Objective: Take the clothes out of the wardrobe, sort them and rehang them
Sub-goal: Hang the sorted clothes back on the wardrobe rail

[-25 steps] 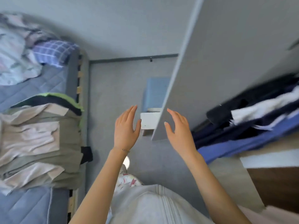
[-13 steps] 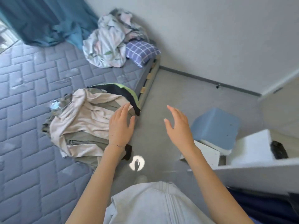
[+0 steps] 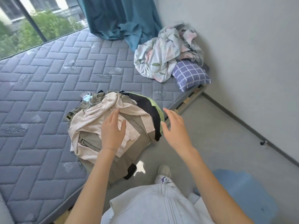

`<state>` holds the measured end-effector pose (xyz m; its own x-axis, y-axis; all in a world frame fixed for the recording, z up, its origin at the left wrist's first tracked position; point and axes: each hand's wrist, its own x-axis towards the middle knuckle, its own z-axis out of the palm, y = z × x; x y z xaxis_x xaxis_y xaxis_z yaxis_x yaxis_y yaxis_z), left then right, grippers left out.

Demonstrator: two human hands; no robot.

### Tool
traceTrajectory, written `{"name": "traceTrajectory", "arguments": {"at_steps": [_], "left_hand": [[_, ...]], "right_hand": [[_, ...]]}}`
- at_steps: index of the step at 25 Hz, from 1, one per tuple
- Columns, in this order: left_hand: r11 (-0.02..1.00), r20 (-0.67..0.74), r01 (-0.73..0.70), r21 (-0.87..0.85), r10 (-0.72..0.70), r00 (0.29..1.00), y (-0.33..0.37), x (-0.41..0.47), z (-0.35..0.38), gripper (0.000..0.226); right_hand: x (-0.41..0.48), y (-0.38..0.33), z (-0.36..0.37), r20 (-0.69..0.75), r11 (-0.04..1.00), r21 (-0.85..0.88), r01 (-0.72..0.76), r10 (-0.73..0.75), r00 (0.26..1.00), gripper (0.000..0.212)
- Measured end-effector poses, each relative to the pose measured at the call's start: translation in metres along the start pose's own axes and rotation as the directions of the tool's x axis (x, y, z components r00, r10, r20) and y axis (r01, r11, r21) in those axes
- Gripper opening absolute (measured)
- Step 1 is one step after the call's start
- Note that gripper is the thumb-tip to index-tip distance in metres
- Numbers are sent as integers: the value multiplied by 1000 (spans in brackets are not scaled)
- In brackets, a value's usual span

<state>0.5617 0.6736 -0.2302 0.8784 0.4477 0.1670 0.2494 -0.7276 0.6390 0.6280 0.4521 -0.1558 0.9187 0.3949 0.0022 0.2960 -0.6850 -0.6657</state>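
One clothes pile (image 3: 90, 123), one pillow (image 3: 191, 75)

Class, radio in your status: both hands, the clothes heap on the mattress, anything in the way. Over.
Left hand open over the beige, olive and black clothes heap. Right hand open beside it. Nothing blocking.

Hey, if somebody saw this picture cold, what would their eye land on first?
Probably the heap of clothes in beige, olive and black at the near edge of the grey mattress, with the left hand spread open over it and the right hand open just beside it. After that, the crumpled floral bedding and checked pillow in the far corner, beside the teal curtain.
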Motion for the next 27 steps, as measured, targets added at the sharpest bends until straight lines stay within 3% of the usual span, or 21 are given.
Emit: {"name": "traceTrajectory", "arguments": {"at_steps": [4,11,23,27], "left_hand": [[984,-132,176,2,-175,976,12,30,18,53],[921,-279,390,17,-370,886,-10,67,22,53],[761,-306,645,-74,-633,712,-139,150,32,50],[679,-304,728,-93,-715,629,-195,170,57,50]], "right_hand": [[74,8,-11,150,988,-28,152,-146,978,48],[174,-9,36,401,943,42,331,-319,859,47],[329,-43,198,598,913,32,406,-343,725,48],[376,-29,286,651,899,32,436,-350,673,47]]}}
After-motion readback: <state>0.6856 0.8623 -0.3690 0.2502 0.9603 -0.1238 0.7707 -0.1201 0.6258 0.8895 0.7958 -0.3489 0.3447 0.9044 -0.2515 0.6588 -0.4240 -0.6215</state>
